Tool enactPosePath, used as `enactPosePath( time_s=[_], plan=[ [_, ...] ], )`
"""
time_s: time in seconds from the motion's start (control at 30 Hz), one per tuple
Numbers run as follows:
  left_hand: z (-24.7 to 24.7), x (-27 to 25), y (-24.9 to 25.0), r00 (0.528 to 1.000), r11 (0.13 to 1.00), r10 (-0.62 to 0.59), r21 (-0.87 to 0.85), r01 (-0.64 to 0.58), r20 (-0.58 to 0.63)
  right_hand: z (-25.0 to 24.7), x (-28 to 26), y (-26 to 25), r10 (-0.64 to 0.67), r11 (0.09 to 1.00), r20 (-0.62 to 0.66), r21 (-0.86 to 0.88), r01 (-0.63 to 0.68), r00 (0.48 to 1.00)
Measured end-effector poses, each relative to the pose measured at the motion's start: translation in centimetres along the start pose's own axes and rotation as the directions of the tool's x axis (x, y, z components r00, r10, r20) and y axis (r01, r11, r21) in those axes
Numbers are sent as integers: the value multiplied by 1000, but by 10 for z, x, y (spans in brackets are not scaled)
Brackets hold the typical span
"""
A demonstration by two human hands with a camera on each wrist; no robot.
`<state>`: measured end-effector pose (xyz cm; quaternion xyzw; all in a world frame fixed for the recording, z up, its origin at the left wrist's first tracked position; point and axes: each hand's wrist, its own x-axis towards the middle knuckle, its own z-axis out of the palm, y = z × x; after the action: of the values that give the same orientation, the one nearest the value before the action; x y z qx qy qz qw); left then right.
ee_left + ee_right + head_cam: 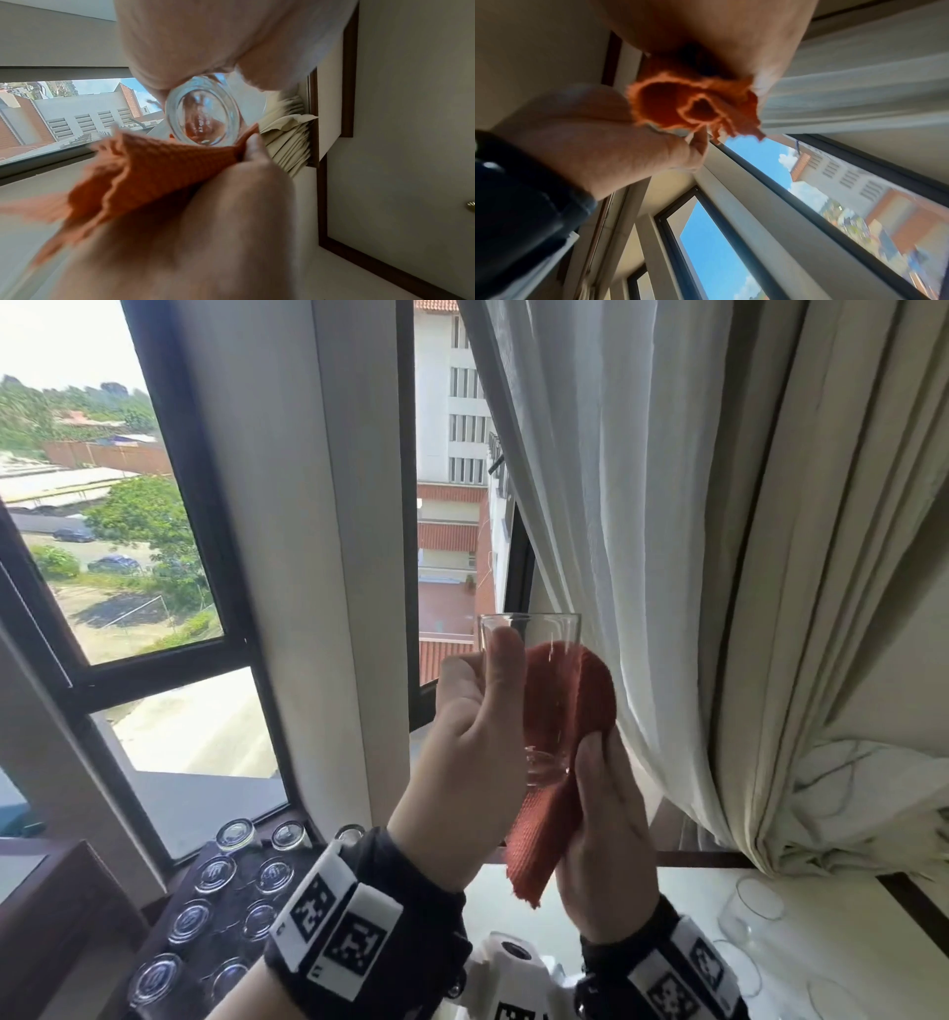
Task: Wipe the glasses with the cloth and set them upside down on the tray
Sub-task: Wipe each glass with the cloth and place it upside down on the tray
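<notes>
— What stood around the person?

— A window ahead and a pale curtain to the right, bunched low beside a white table. A few glasses stood on that table, mouths up as far as I could tell. Nothing came between me and the hands.

— And the tray?

— A dark tray lay at lower left under the window, carrying rows of glasses with their thick bases upward.

— Where was the glass being wiped?

— Raised in front of the curtain's edge, well above the table. The glass stood upright, long axis vertical, rim on top, base at the bottom.

— How did the hands hold it?

— The left hand gripped it, thumb along the near wall and fingers behind. The right hand pinched an orange cloth against its right side, thumb pressing near the base. The cloth wrapped behind the glass and hung below it.
</notes>
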<state>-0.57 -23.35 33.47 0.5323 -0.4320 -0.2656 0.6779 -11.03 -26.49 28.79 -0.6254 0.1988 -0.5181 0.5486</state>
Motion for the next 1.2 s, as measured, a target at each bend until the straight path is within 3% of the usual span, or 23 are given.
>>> enactPosePath(
  time_s=[0.1, 0.23, 0.27, 0.33, 0.4, 0.47, 0.53, 0.63, 0.7, 0.77, 0.8, 0.83, 0.9, 0.93, 1.0, 1.03, 1.1, 1.2],
  plan=[
    [5, -1, -2, 1000, 1000, -6, 20, 6, -10, 4, 12, -9, -136, 989, -54, 47, 139, 989],
    [-3, 14, 4, 996, 992, -80, -98, 77, -34, 10, 1, -4, -406, 893, 225, -108, 436, 886],
    [-6, 18, 6, 995, 988, -101, -122, 98, -14, 9, -4, 6, -444, 865, 238, -137, 482, 864],
    [-7, 18, 13, 995, 993, -97, -70, 97, 16, 6, -10, 16, -370, 918, 195, -77, 390, 909],
    [-3, 8, 16, 997, 997, -72, 12, 72, 13, 4, -13, 17, -100, 995, 59, 37, 97, 993],
    [1, -2, 12, 998, 997, -57, 55, 57, -1, -1, -6, 14, 140, 988, -8, 74, -139, 990],
    [3, -6, 3, 998, 997, -52, 51, 50, 28, -5, 8, 1, 191, 975, -15, 116, -188, 981],
    [5, -6, -5, 994, 997, -77, 19, 76, 73, 3, 20, -24, -140, 990, -62, -1, 141, 988],
    [4, -4, -6, 993, 995, -101, -10, 102, 67, 7, 18, -24, -371, 924, 49, -81, 374, 927],
    [0, 0, -3, 994, 992, -93, -84, 97, 54, 10, 9, -8, -463, 850, 150, -206, 485, 874],
    [-3, 2, -1, 995, 991, -81, -101, 86, 56, 10, 3, -2, -459, 845, 146, -233, 481, 877],
    [-5, 3, 2, 996, 992, -58, -106, 65, 62, 8, -2, 5, -407, 884, 86, -214, 416, 909],
    [-6, 3, 5, 997, 997, -13, -76, 19, 77, 8, -9, 7, -136, 989, -34, -57, 134, 990],
    [-4, 1, 5, 996, 998, -2, -68, 8, 91, 6, -7, 5, 14, 1000, -43, 1, -14, 999],
    [1, -3, 4, 993, 998, 5, -61, 2, 117, -2, 3, 3, 177, 978, -51, 125, -169, 983],
    [4, -5, 2, 993, 999, 5, -38, -1, 118, -3, 9, -2, 146, 985, -68, 103, -139, 987],
    [6, -7, 1, 994, 1000, -1, 8, 0, 111, 0, 15, -14, -82, 995, -88, 40, 86, 993],
    [3, 1, 1, 999, 1000, -13, -17, 14, 41, 6, 10, -13, -398, 910, 73, -95, 404, 914]
  ],
)
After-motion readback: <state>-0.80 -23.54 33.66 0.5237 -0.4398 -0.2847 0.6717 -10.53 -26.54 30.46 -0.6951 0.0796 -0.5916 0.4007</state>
